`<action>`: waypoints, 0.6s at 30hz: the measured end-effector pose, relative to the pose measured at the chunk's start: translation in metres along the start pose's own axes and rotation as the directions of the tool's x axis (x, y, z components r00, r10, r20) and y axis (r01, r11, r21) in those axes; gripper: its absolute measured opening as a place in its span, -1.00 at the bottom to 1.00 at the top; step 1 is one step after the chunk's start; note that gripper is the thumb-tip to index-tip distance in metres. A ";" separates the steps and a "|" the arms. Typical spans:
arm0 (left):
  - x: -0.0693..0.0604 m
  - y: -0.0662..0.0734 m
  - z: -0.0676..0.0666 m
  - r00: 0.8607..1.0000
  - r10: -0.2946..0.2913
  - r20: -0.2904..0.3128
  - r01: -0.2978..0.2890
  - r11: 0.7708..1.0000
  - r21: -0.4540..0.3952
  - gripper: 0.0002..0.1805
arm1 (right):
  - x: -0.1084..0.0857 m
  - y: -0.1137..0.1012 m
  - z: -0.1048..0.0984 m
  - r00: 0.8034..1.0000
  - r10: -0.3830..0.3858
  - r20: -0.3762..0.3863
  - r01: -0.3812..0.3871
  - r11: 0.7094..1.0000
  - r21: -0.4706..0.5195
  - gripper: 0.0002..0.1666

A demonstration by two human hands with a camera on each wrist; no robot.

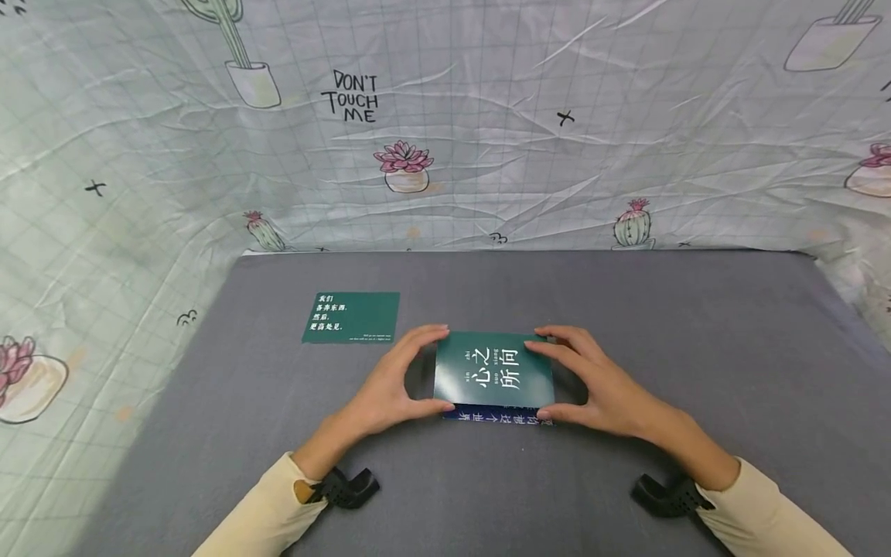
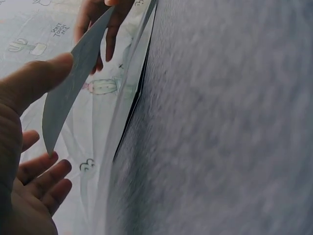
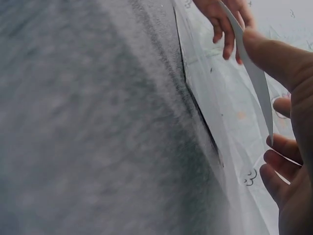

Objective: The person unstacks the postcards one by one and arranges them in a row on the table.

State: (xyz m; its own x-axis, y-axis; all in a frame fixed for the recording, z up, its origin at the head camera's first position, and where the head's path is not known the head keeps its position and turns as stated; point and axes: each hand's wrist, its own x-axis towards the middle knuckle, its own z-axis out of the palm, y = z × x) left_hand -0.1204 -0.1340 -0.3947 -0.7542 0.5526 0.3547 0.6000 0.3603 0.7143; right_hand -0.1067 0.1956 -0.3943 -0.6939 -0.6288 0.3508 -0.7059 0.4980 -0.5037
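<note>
half-open left hand (image 1: 381,396), right hand (image 1: 616,394) pinched bowed green card (image 1: 496,370) by edges above blue card (image 1: 487,415); overtight squeeze risked crease, slack grip risked drop onto blue card.

Cloth backdrop (image 1: 487,128) (wrinkled), grey tabletop (image 1: 501,483)

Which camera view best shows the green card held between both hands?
The head view: the green card, held by the left hand and right hand, shows nearly its whole printed face. The left wrist view gives only a slanted greyish strip; the right wrist view, a thin curved one. Neither shows lettering.
</note>
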 end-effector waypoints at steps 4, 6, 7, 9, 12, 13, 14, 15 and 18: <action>0.003 -0.002 -0.006 1.000 -0.003 0.017 0.002 0.999 0.032 -0.07 | 0.006 0.000 -0.001 1.000 -0.002 -0.006 0.002 1.000 -0.005 -0.05; 0.005 -0.004 -0.010 1.000 -0.014 0.027 0.013 0.999 0.051 -0.10 | 0.011 0.000 -0.002 1.000 -0.003 -0.010 0.003 1.000 -0.006 -0.06; 0.006 -0.005 -0.012 0.999 -0.020 0.032 0.018 0.998 0.061 -0.10 | 0.013 0.000 -0.002 1.000 -0.002 -0.011 0.002 1.000 -0.006 -0.06; 0.009 -0.007 -0.016 0.999 -0.031 0.037 0.028 0.997 0.071 -0.13 | 0.018 0.000 -0.003 1.000 -0.003 -0.016 0.003 1.000 -0.002 -0.08; 0.012 -0.010 -0.023 0.999 -0.035 0.038 0.032 0.996 0.085 -0.15 | 0.026 0.001 -0.004 1.000 -0.011 -0.021 0.011 1.000 0.002 -0.13; 0.013 -0.011 -0.026 0.998 -0.037 0.040 0.033 0.995 0.089 -0.16 | 0.029 0.002 -0.005 1.000 -0.014 -0.023 0.014 1.000 0.005 -0.15; 0.014 -0.012 -0.028 0.998 -0.038 0.042 0.034 0.995 0.095 -0.16 | 0.031 0.002 -0.005 0.999 -0.018 -0.026 0.018 1.000 0.003 -0.17; 0.015 -0.013 -0.030 0.998 -0.040 0.044 0.035 0.994 0.102 -0.16 | 0.033 0.003 -0.004 0.999 -0.021 -0.028 0.021 1.000 0.000 -0.18; 0.018 -0.015 -0.036 0.998 -0.045 0.048 0.039 0.993 0.115 -0.16 | 0.040 0.004 -0.004 0.999 -0.021 -0.032 0.021 1.000 0.000 -0.22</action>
State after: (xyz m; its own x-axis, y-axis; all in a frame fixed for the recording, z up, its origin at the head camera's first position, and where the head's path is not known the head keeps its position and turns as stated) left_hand -0.1526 -0.1563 -0.3771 -0.7669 0.5710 0.2931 0.5966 0.4659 0.6534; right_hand -0.1381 0.1750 -0.3795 -0.6829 -0.6199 0.3866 -0.7206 0.4843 -0.4962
